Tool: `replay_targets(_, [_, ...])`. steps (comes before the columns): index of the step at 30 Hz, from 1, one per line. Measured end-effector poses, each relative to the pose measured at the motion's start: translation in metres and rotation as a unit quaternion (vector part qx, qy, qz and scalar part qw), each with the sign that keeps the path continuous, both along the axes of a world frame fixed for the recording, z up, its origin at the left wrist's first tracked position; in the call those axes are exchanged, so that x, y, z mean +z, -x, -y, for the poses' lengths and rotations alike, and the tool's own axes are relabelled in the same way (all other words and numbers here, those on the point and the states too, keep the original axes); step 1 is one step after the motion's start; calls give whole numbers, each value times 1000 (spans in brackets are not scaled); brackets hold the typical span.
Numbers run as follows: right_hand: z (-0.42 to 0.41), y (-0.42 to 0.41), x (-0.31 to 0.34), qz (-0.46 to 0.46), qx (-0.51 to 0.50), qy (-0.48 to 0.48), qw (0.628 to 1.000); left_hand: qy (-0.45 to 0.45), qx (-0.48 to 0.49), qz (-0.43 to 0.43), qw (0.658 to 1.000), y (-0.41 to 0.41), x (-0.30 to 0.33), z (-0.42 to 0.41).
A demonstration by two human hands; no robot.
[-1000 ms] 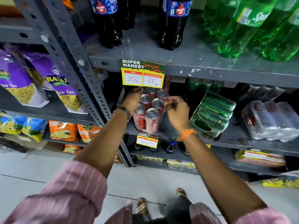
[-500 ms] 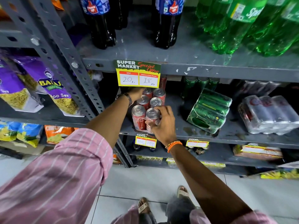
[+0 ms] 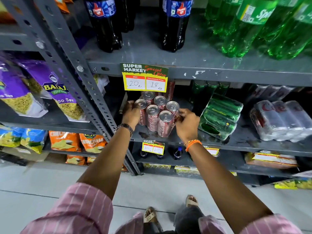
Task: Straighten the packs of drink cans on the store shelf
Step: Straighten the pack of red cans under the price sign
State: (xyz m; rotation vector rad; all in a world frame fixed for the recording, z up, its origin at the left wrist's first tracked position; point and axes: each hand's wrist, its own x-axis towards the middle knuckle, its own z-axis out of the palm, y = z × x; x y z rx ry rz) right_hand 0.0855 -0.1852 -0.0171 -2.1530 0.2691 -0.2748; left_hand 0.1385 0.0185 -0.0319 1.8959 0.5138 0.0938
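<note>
A shrink-wrapped pack of red cola cans point(image 3: 156, 115) stands upright on the grey metal shelf point(image 3: 185, 141), turned at an angle to the shelf edge. My left hand point(image 3: 130, 112) grips the pack's left side. My right hand point(image 3: 186, 123) holds its right side near the front can. More red cans stand behind it, partly hidden by a price tag point(image 3: 145, 78). To the right a pack of green cans point(image 3: 219, 115) lies tilted on its side. Farther right a pack of silver cans point(image 3: 282, 119) lies on its side too.
Dark cola bottles point(image 3: 108, 26) and green soda bottles point(image 3: 253, 26) stand on the shelf above. A perforated grey upright point(image 3: 94, 98) runs just left of my left hand. Purple snack bags point(image 3: 55, 92) and orange chip bags point(image 3: 77, 142) fill the left rack. Small bottles point(image 3: 177, 152) sit below.
My right hand moved from the pack's front cans to its right side. My left hand came forward along the left side. The pack has turned and shifted a little on the shelf.
</note>
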Motion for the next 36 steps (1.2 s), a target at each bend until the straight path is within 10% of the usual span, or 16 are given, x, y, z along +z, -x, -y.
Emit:
replay_targets(25, [12, -24, -1, -72, 179, -47, 980, -79, -17, 51, 995, 82, 4, 8])
replay_targets(31, [55, 23, 2, 67, -37, -205, 976, -133, 6, 87, 987, 99, 29, 58])
replay_targets(36, [111, 48, -16, 94, -273, -423, 859, -258, -45, 171, 950, 70, 54, 131])
